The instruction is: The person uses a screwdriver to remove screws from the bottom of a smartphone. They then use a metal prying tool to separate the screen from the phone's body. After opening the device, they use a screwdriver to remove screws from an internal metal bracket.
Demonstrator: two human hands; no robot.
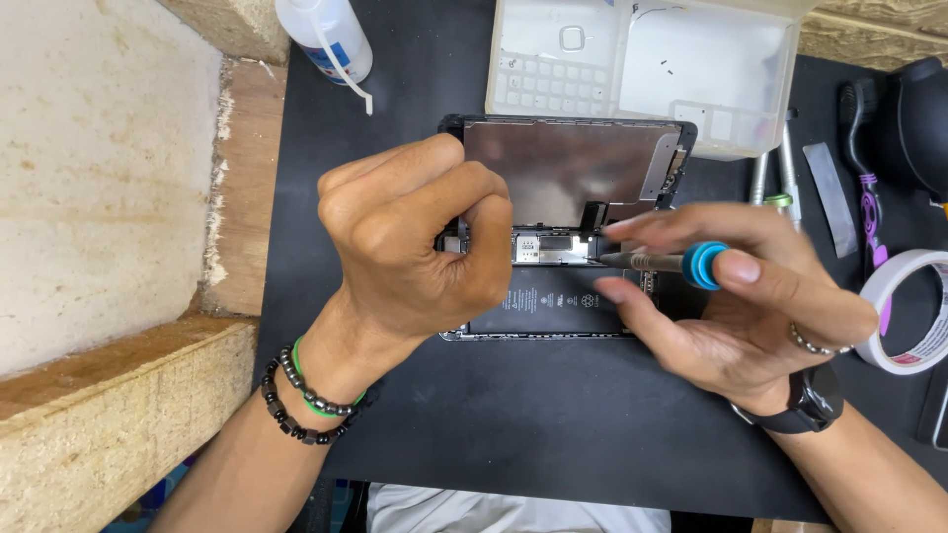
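An opened smartphone (553,296) lies on a black mat, its black battery and metal inner plates showing. Its screen panel (568,163) is folded up behind it, silver back facing me. My left hand (415,247) is curled over the phone's left side and steadies the body and the raised screen. My right hand (736,296) pinches a small precision screwdriver (657,262) with a blue spinning cap. The driver's tip rests on the metal plate near the top middle of the phone.
A white plastic parts tray (647,59) sits behind the phone. A squeeze bottle (326,35) stands at the back left. Tools, a brush (864,168) and a tape roll (913,316) lie on the right. Rough wooden blocks (118,395) border the mat's left side.
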